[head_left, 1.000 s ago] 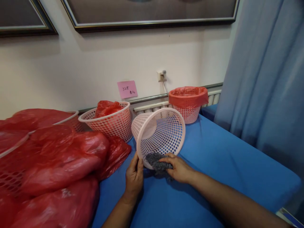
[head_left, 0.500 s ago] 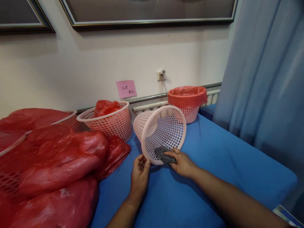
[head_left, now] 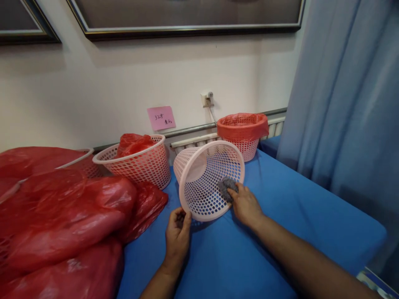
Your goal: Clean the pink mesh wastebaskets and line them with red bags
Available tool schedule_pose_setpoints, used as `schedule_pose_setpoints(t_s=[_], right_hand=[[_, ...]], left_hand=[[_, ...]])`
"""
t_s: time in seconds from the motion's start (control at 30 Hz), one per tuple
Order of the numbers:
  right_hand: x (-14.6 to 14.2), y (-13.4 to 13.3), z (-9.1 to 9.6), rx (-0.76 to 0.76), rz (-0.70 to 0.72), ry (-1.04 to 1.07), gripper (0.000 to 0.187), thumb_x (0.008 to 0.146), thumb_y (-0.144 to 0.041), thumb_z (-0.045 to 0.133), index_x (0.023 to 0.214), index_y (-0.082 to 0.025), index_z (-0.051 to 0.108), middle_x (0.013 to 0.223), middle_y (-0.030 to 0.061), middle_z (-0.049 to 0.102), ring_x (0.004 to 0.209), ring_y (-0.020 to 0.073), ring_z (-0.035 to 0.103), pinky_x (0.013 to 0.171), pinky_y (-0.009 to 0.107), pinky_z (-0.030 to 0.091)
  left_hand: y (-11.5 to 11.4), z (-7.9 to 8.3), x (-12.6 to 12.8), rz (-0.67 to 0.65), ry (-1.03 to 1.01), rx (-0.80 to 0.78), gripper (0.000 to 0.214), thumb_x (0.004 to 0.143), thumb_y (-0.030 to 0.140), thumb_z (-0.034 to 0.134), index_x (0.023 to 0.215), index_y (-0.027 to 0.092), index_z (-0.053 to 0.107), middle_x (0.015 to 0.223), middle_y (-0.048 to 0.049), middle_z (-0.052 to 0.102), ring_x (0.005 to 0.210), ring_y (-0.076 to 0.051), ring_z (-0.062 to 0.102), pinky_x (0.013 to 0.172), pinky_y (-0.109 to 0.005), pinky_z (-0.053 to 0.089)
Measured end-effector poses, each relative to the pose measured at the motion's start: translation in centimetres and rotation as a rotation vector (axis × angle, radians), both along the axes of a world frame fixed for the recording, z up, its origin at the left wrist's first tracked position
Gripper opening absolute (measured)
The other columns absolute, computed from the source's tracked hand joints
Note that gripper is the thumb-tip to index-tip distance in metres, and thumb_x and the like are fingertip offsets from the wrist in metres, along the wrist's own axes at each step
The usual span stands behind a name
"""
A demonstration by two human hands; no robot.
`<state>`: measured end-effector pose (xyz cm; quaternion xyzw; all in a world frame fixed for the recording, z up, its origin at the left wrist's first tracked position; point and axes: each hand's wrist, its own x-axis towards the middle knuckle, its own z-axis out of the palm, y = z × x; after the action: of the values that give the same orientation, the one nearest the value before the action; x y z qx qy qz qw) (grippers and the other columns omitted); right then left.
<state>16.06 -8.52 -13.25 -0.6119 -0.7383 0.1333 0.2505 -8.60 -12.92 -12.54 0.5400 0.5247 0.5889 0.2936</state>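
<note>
1. Head view: the pink basket [head_left: 199, 193] lies on its side on the blue surface [head_left: 305, 216], its mouth turned toward the person, in front of a row of other baskets.
2. Left hand [head_left: 177, 238]: the grip is closed lightly on the lower left of the rim, thumb nearest the camera, fingers curled. Use it to steady the basket; a light pinch like this may let it roll, so firm it up before pressing harder.
3. Right hand [head_left: 247, 206]: the grip is closed around a grey wad [head_left: 226, 189], held just inside the mouth at the lower right of the inner wall. The step looks like wiping that wall.
4. Press with the flat of the wad rather than the fingertips. The wall is full of holes, and a loose fold could snag in them.
5. Work in overlapping strokes from the rim toward the base, turning the basket a little with the left hand so each fresh stretch comes within easy reach.
6. Reach well inside for the base; the mouth looks wide enough for the right hand.
7. Mind the neighbours: the red-lined basket [head_left: 243, 143] stands just behind on the right, and red plastic bags [head_left: 68, 216] heap up on the left, so turn the basket without shoving it into either.
</note>
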Motion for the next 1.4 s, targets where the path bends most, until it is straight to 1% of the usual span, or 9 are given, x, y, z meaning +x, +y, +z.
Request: schedule_pose_setpoints(t_s=[0.13, 0.23, 0.5, 0.67, 0.77, 1.03, 1.2, 1.3, 1.4], right_hand=[[-2.3, -1.7, -0.9, -0.009, 0.307, 0.157, 0.066, 0.087, -0.014, 0.064, 0.15, -0.027, 0.053, 0.149, 0.0116, 0.053, 0.136, 0.0244, 0.054, 0.117, 0.039, 0.043], [-2.8, -1.8, -1.3, -0.021, 0.473, 0.283, 0.069, 0.083, -0.012, 0.065, 0.148, -0.03, 0.054, 0.15, 0.0087, 0.053, 0.141, 0.0221, 0.051, 0.118, 0.038, 0.042], [0.4, 0.3, -0.2, -0.012, -0.062, -0.024, 0.052, 0.092, -0.008, 0.046, 0.138, -0.019, 0.067, 0.157, 0.0196, 0.045, 0.131, 0.0384, 0.057, 0.109, 0.057, 0.047], [-1.8, -1.4, -1.4, -0.028, 0.227, 0.151, 0.061, 0.087, -0.015, 0.063, 0.146, -0.026, 0.059, 0.155, 0.0126, 0.049, 0.138, 0.0268, 0.053, 0.117, 0.041, 0.044], [-2.4, -1.7, -1.7, -0.05, 0.418, 0.268, 0.069, 0.084, -0.017, 0.067, 0.15, -0.031, 0.054, 0.157, 0.0097, 0.046, 0.142, 0.0243, 0.051, 0.117, 0.039, 0.044], [0.7, 0.2, -0.7, -0.021, -0.055, -0.034, 0.058, 0.09, -0.006, 0.048, 0.144, -0.022, 0.062, 0.159, 0.0175, 0.044, 0.13, 0.0353, 0.059, 0.112, 0.051, 0.046], [-1.7, -1.4, -1.2, -0.091, 0.239, 0.186, 0.067, 0.085, -0.017, 0.068, 0.15, -0.024, 0.054, 0.157, 0.0146, 0.044, 0.14, 0.0271, 0.052, 0.119, 0.038, 0.041], [-2.5, -2.1, -1.0, -0.099, 0.42, 0.223, 0.083, 0.08, -0.018, 0.075, 0.156, -0.031, 0.045, 0.16, 0.0103, 0.04, 0.141, 0.0236, 0.051, 0.118, 0.035, 0.042], [-1.4, -1.5, -0.5, -0.073, 0.342, 0.051, 0.077, 0.08, -0.006, 0.065, 0.15, -0.035, 0.053, 0.157, 0.0066, 0.047, 0.135, 0.0217, 0.056, 0.115, 0.033, 0.044]], left_hand=[[0.5, -2.0, 0.8, -0.273, 0.066, -0.174, 0.042, 0.081, 0.05, 0.074, 0.107, 0.017, 0.07, 0.103, -0.0092, 0.078, 0.103, -0.028, 0.072, 0.097, -0.043, 0.057], [0.7, -2.3, 0.7, -0.305, 0.142, -0.193, 0.039, 0.086, 0.047, 0.068, 0.11, 0.016, 0.072, 0.108, -0.0108, 0.079, 0.11, -0.03, 0.071, 0.104, -0.047, 0.053], [-0.1, 0.1, -0.2, -0.004, 0.156, 0.012, 0.034, 0.09, 0.051, 0.065, 0.091, 0.018, 0.068, 0.084, -0.004, 0.073, 0.079, -0.021, 0.068, 0.075, -0.032, 0.056], [0.0, -1.8, 1.4, -0.273, 0.123, -0.134, 0.037, 0.084, 0.046, 0.071, 0.108, 0.017, 0.07, 0.102, -0.0089, 0.078, 0.098, -0.026, 0.073, 0.093, -0.041, 0.058], [0.3, -1.9, 1.1, -0.292, 0.151, -0.158, 0.037, 0.085, 0.046, 0.069, 0.109, 0.017, 0.072, 0.105, -0.0104, 0.079, 0.103, -0.029, 0.073, 0.097, -0.046, 0.056], [0.1, 0.3, -0.4, 0.022, 0.155, -0.001, 0.033, 0.09, 0.05, 0.064, 0.094, 0.018, 0.067, 0.088, -0.005, 0.073, 0.082, -0.022, 0.069, 0.078, -0.033, 0.057], [0.2, -1.8, 1.5, -0.29, 0.169, -0.15, 0.032, 0.085, 0.043, 0.069, 0.105, 0.017, 0.069, 0.103, -0.009, 0.078, 0.095, -0.026, 0.074, 0.089, -0.041, 0.059], [0.5, -2.1, 1.3, -0.258, 0.158, -0.145, 0.035, 0.085, 0.045, 0.068, 0.107, 0.017, 0.071, 0.104, -0.0093, 0.079, 0.101, -0.028, 0.073, 0.095, -0.044, 0.057], [0.6, -1.2, 0.1, -0.165, 0.155, -0.114, 0.031, 0.088, 0.048, 0.065, 0.097, 0.018, 0.071, 0.095, -0.0065, 0.078, 0.091, -0.025, 0.072, 0.088, -0.04, 0.058]])
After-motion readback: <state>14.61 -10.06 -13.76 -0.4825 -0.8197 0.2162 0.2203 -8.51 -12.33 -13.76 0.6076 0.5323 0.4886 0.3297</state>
